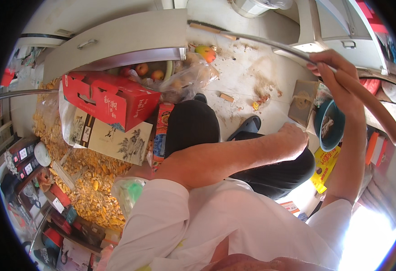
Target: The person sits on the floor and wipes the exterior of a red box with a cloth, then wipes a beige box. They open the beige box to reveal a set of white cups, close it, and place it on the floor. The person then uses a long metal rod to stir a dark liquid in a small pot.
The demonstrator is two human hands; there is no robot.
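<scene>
My right hand [337, 74] grips a long broom handle [265, 42], whose brown grip section runs back past my wrist. The broom's wooden head [204, 28] with dark bristles lies on the floor at the top, beside the end of a drawer front. My left forearm crosses my body, and my left hand [291, 135] is a closed fist by my right knee, with nothing visible in it. On the tiled floor are brown dirt [262, 76], a small wooden block [226, 97], a yellow scrap [255, 105] and a mango-like fruit [205, 53].
At left, a red carton [110, 98] and a printed box [116, 135] lie over a heap of corn [93, 189]. A clear bag [194, 74] and apples [142, 69] sit near the drawer [116, 37]. A teal bucket [320, 125] and cardboard box [301, 101] stand right.
</scene>
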